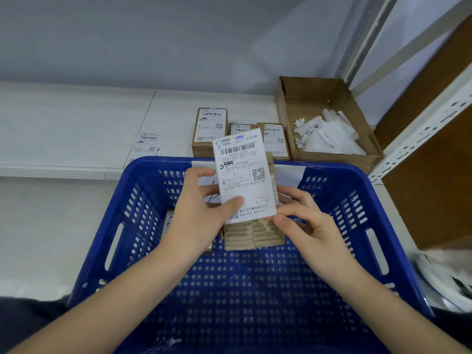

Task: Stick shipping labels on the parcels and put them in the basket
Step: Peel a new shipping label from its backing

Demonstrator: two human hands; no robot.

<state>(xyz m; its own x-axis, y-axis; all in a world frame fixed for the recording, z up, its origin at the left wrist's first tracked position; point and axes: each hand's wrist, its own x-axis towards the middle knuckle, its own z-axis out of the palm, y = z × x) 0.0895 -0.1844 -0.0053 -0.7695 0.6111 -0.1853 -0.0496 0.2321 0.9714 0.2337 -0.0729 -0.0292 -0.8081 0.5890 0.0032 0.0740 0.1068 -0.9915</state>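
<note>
Above the blue basket (357, 200) I hold a small cardboard parcel (255, 235) with a white shipping label (242, 175) lying over its front. My left hand (201, 215) grips the parcel's left side, thumb pressing the label's lower left. My right hand (301, 215) holds the parcel's right side, thumb at the label's lower right corner. The label stands taller than the parcel and hides most of it. One labelled parcel (169, 219) lies inside the basket at the left, partly behind my left hand.
Three labelled parcels (210, 130) stand on the white table behind the basket. A loose label sheet (146, 144) lies to their left. An open cardboard box (288, 111) with white backing scraps sits at the right, beside a metal shelf upright (419, 134).
</note>
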